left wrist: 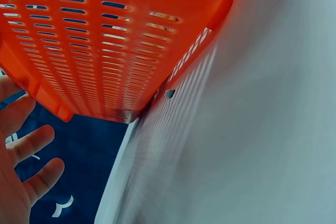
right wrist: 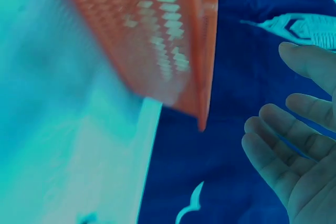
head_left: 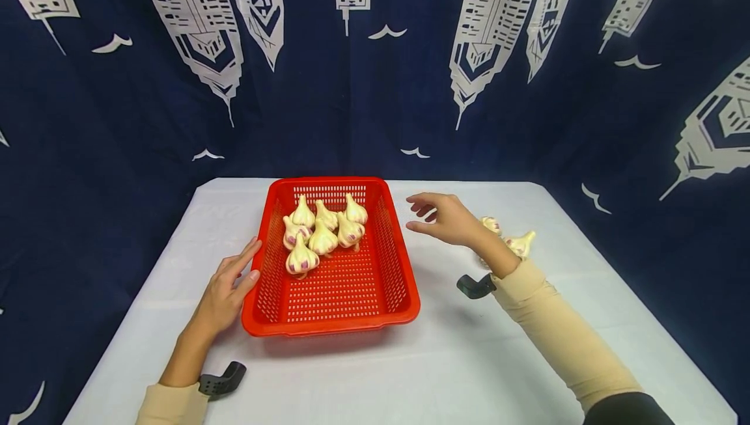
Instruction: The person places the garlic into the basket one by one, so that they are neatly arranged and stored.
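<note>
A: Nearest first?
B: Left hand (head_left: pixel 224 291): fingers straight and apart, seemingly touching the left rim of the red basket (head_left: pixel 331 329). Gripped nothing.
A: Good practice there?
B: Light, flat pressure, I judged, lest the basket skid. Any bulb was best taken round its body, not its stem, and let down softly.
A: Lie of things?
B: Basket on the counter (head_left: pixel 328 386), long axis running away from the wearer. Seven garlic bulbs (head_left: pixel 323 240) inside, bunched toward the far end; stems up or away, couldn't tell which.
A: Right hand (head_left: pixel 443 218)?
B: Right of the basket, apart; thumb and fingers parted, empty. Loose bulbs (head_left: pixel 518 246) lay beyond its wrist, one stem pointing rightward.
</note>
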Motion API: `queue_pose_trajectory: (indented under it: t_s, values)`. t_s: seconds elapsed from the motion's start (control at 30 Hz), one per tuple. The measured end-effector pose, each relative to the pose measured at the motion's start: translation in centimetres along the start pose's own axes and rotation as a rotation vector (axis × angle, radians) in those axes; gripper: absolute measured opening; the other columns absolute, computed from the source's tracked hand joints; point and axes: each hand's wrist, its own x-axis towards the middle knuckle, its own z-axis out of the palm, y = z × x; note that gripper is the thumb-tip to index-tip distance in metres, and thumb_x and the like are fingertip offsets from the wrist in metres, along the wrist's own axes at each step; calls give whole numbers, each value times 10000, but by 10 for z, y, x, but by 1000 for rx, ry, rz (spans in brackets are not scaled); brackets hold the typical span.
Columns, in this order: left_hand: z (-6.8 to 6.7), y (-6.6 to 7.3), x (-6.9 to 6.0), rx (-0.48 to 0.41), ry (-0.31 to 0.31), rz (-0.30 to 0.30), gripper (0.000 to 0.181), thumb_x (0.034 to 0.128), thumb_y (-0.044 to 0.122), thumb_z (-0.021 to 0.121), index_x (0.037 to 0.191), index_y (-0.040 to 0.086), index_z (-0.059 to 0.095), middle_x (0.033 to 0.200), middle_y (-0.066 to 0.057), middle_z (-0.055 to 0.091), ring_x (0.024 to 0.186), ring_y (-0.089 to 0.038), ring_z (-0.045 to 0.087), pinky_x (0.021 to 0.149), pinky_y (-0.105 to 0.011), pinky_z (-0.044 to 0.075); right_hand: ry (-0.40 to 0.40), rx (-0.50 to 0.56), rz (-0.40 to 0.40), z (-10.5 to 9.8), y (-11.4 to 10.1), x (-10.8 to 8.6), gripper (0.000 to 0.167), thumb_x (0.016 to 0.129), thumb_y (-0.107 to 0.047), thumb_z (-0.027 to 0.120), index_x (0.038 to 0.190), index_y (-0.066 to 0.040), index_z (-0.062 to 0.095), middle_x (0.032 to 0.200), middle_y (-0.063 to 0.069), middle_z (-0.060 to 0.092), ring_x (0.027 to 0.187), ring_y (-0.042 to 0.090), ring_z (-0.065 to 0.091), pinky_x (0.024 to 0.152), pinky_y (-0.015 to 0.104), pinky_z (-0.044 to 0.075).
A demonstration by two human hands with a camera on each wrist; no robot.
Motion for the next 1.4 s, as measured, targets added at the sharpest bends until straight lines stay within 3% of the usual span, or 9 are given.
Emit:
queue_pose_trajectory:
  t_s: [0.43, 0.7, 1.4]
  values:
    - [2, -3, 0, -11, 20, 27, 520, 952, 119, 573, 1461, 62, 482, 1504, -141, 446, 1129, -259, 494, 845, -290, 387, 47, -11, 118, -12, 41, -39, 471, 848, -165, 778, 1245, 38, 625, 1065, 162, 688, 966, 292, 647, 820, 456, 552]
    - [3, -2, 0, -14, 13, 8, 525, 956, 136, 571, 1469, 74, 475, 1510, -135, 439, 1132, -252, 491, 839, -292, 389, 52, -51, 168, -17, 63, -60, 505, 842, -153, 783, 1263, 62, 605, 1100, 208, 681, 988, 330, 646, 821, 474, 544]
    - [2, -1, -1, -11, 18, -1, 529, 960, 144, 560, 1477, 85, 466, 1511, -143, 434, 1131, -267, 492, 837, -303, 395, 107, -116, 320, -15, 113, -106, 509, 807, -163, 823, 1192, 110, 632, 1081, 262, 665, 954, 391, 641, 815, 514, 528]
